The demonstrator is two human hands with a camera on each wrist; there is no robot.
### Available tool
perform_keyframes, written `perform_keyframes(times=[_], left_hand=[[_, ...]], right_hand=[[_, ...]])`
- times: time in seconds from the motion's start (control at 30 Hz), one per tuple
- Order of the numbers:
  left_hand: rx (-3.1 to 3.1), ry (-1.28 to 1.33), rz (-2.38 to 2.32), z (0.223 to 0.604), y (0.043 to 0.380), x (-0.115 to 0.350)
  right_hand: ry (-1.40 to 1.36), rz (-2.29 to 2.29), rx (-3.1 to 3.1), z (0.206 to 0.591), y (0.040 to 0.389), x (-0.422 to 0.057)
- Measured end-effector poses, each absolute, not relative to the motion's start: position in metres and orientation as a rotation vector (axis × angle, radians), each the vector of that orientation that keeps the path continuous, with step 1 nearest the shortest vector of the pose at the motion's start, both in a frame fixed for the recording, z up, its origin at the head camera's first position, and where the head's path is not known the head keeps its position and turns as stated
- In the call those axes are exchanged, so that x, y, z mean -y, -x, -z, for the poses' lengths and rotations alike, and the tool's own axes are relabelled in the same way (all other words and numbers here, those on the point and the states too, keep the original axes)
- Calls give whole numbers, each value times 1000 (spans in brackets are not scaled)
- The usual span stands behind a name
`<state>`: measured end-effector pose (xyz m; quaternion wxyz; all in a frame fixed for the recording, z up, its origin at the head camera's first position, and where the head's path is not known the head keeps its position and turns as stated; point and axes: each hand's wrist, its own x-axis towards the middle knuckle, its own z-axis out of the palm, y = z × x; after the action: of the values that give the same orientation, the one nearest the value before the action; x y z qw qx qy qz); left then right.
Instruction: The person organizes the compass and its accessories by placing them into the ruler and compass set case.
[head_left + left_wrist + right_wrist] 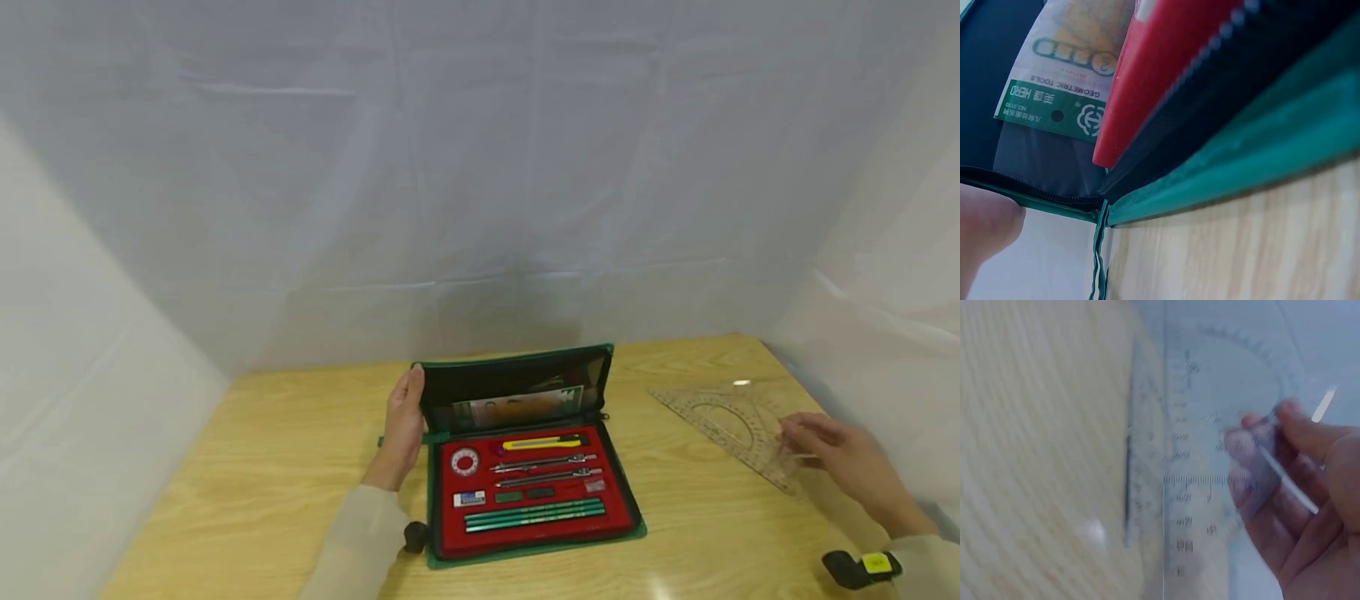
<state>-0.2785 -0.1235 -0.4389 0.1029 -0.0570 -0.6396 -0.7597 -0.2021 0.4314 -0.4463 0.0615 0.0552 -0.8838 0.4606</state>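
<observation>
A green zip case (636, 533) stands open on the table, its dark lid (517, 375) tilted up. My left hand (401, 427) grips the lid's left edge; in the left wrist view, the thumb (988, 219) lies along the zipped rim. Off to the right, my right hand (847, 458) pinches a clear plastic set square (693, 415) with a protractor arc, holding it by its right side. Through the plastic, the right wrist view shows curled fingers behind the printed scales (1185, 481). A printed card (1054, 103) sits in the lid's pocket.
The red tray (555, 540) carries a yellow utility knife (543, 442), two metal compass-like tools (543, 477), an eraser (469, 499), several green pencils (534, 516) and a white ring (453, 463). White sheeting (480, 167) surrounds the wooden table (262, 475).
</observation>
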Motion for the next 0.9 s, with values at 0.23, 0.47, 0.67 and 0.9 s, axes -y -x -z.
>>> perform_keyframes(times=[0.23,0.47,0.67,0.9], left_hand=[[1893,168,2228,441,276,126],[1890,184,2244,441,275,128],[1900,176,2260,438,278,126],[1912,172,2286,439,279,124]], right_hand=[[-282,-1371,2577,426,195,-409],[-399,-1338,2644,400,211,-364],[-488,-1235,2567,395,242,-337],[-474,-1085,2462,400,257,-319]])
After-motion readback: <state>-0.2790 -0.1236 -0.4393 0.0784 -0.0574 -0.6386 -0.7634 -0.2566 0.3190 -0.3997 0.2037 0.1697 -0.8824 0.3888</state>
